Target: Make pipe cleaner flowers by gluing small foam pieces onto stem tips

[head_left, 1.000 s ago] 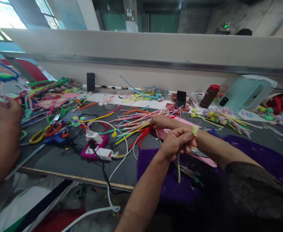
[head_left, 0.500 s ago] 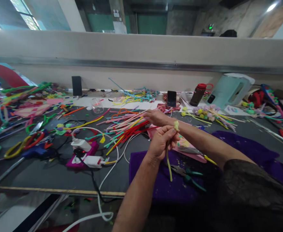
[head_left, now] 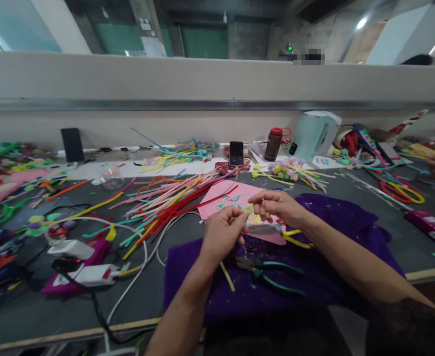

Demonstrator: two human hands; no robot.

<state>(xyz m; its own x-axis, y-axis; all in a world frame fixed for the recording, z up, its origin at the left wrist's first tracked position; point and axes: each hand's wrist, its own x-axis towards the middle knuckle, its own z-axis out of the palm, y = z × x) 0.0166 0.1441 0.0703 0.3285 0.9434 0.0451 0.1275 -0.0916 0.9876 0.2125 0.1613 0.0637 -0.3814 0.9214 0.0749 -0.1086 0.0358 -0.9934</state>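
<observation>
The yellow-green pipe cleaner (head_left: pixel 227 277) hangs over the purple cloth (head_left: pixel 336 222), pinched in your left hand (head_left: pixel 221 232); your right hand (head_left: pixel 276 205) pinches its fuzzy tip, above the green pliers (head_left: pixel 272 272) and pink sheet (head_left: pixel 224 198).

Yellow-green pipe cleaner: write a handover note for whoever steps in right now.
Left hand: shut on the yellow-green pipe cleaner, stem hanging below the fist over the purple cloth.
Right hand: fingertips pinched at the stem's fuzzy top end, right beside the left thumb.
Nearby: green-handled pliers on the cloth just below the hands; pink sheet behind them; loose pile of coloured pipe cleaners to the left.
Done: the top end looks bunched into a small tuft.
Left: the stem below is plain and straight.
</observation>
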